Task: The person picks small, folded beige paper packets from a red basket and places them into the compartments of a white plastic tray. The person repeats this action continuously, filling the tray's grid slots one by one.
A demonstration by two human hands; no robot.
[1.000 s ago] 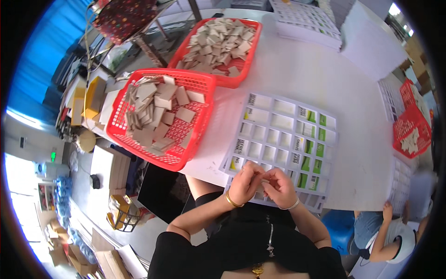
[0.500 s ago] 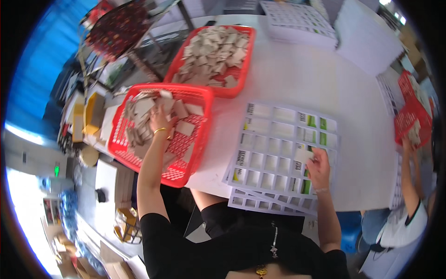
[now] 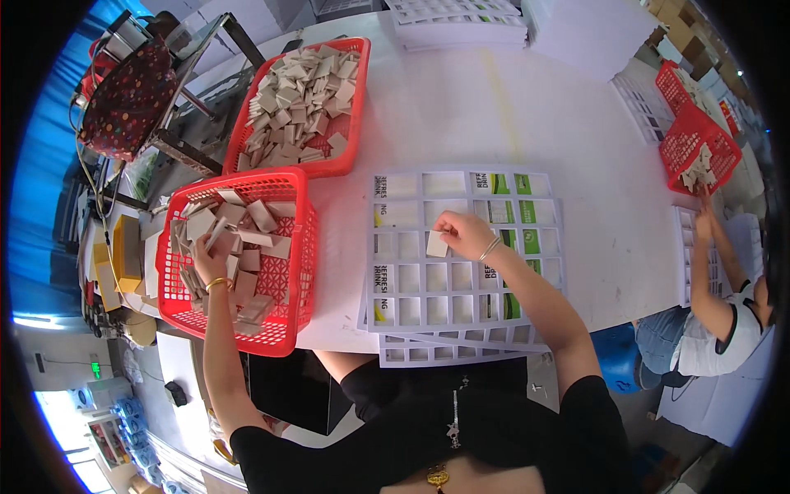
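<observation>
My right hand (image 3: 467, 235) pinches a small off-white cardboard square (image 3: 437, 244) above the middle of a white compartment sheet (image 3: 411, 286). The sheet has rows of square cells. Some cells show green and black print, mostly toward the right, while others look plain white. Inside the near red basket (image 3: 303, 247), my left hand (image 3: 211, 262) has its fingers closed on another off-white square (image 3: 216, 232). Many loose squares (image 3: 249, 259) lie around that hand.
Behind the near basket stands a second red basket (image 3: 355, 123) full of similar squares. More compartment sheets (image 3: 461, 33) are stacked at the table's far side. On the right, another person's hands (image 3: 704, 216) reach toward a smaller red basket (image 3: 699, 136).
My right hand has moved left across the sheet with its square, from the right columns to the middle. My left hand now grips a square. The view has shifted rightward.
</observation>
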